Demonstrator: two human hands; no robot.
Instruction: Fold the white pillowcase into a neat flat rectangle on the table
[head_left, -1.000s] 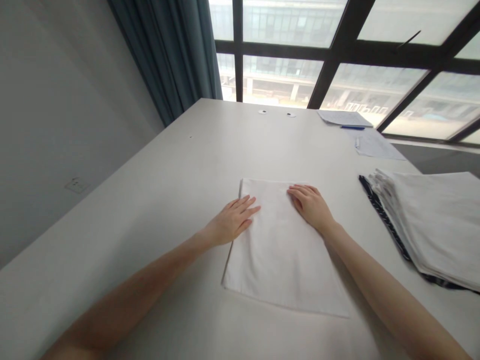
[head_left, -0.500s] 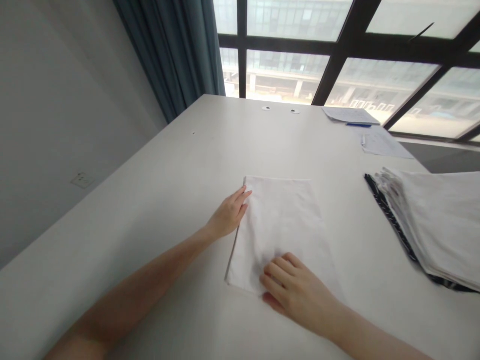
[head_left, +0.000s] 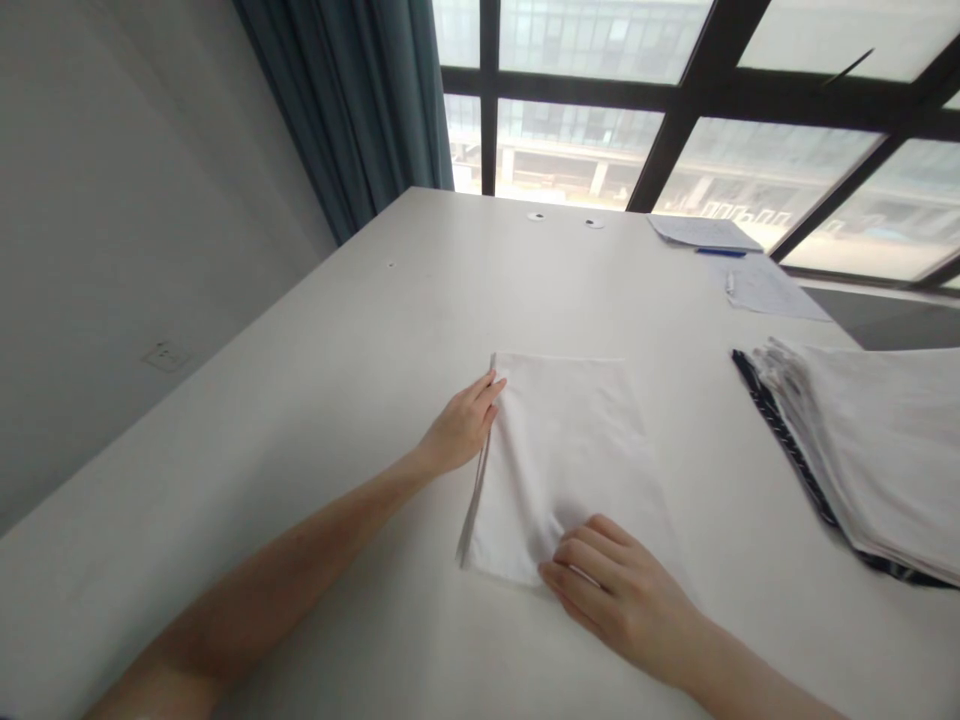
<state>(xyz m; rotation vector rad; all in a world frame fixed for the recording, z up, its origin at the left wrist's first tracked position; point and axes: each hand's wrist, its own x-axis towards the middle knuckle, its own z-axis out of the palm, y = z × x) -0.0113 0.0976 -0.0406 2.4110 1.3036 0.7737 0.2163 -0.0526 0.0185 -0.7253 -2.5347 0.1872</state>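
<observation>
A folded white cloth [head_left: 570, 430] lies flat on the white table in front of me. My left hand [head_left: 461, 425] rests at its upper left edge, fingers stretched out over the border and thumb apart. Near the front edge, the curled fingers of my right hand [head_left: 615, 580] pinch the top layer, and a crease runs up from them. Layers show slightly fanned along the lower left side. The fingertips of my right hand are partly hidden.
On the right, a stack of white cloths [head_left: 885, 440] lies over a dark patterned fabric [head_left: 787, 435]. Papers [head_left: 780, 287] and a blue pen [head_left: 720, 252] are at the far right. The table [head_left: 315, 380] ends at a wall and a window.
My right hand has slid a little to the right, drawing the top layer with it. The cloth's lower left layers now spread apart. My left hand stays at the edge.
</observation>
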